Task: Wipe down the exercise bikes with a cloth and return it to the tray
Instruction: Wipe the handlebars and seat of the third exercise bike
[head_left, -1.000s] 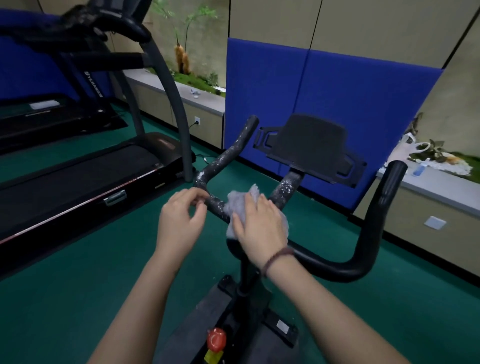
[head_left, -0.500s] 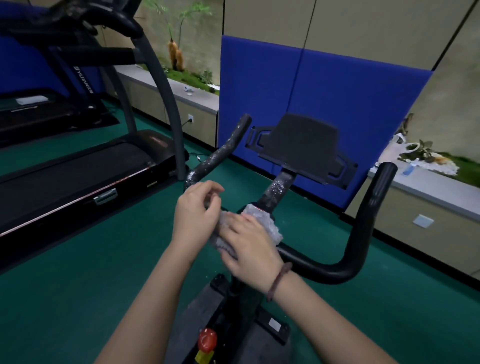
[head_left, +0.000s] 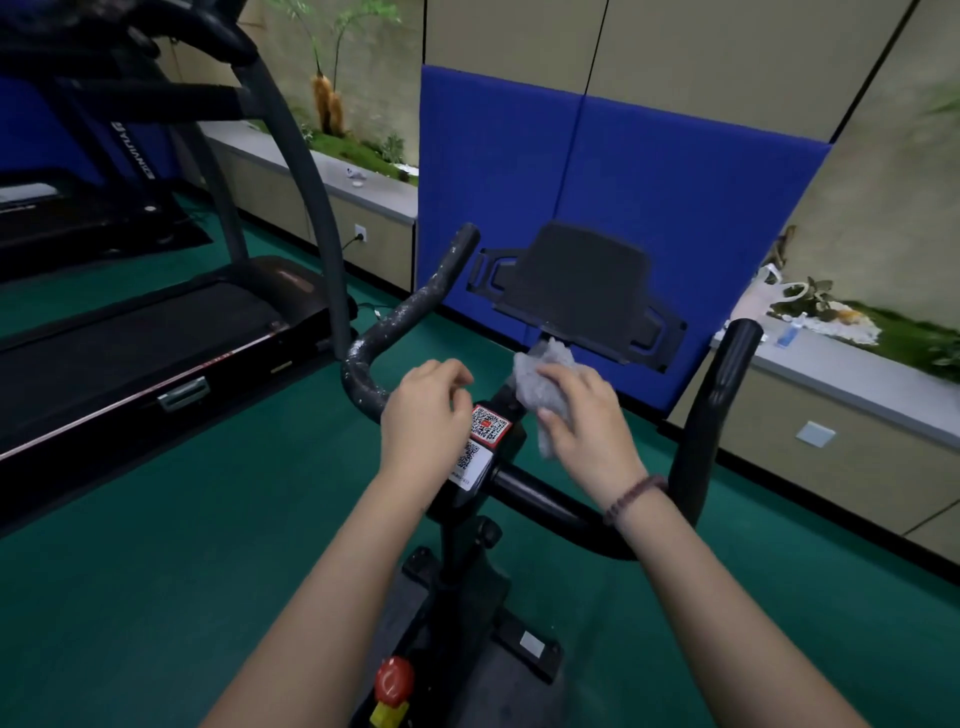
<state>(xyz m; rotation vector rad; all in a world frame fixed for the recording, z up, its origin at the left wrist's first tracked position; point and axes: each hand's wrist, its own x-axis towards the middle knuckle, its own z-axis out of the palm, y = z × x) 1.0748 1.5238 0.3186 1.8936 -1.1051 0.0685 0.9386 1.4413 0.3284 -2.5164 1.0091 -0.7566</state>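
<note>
A black exercise bike stands right in front of me, with curved handlebars and a dark tablet holder. My right hand grips a crumpled grey cloth against the stem just below the holder. My left hand hovers over the left handlebar bend beside the QR-code stickers, fingers loosely curled, holding nothing. The left handlebar looks speckled with white flecks. No tray is in view.
A black treadmill stands to the left on the green floor. A blue padded panel leans against the wall behind the bike. Low ledges with plants run along the wall. A red knob sits on the bike frame below.
My right hand has carried the cloth from the handlebar centre up and right onto the stem under the holder. My left hand let go of the cloth, uncovering the QR stickers.
</note>
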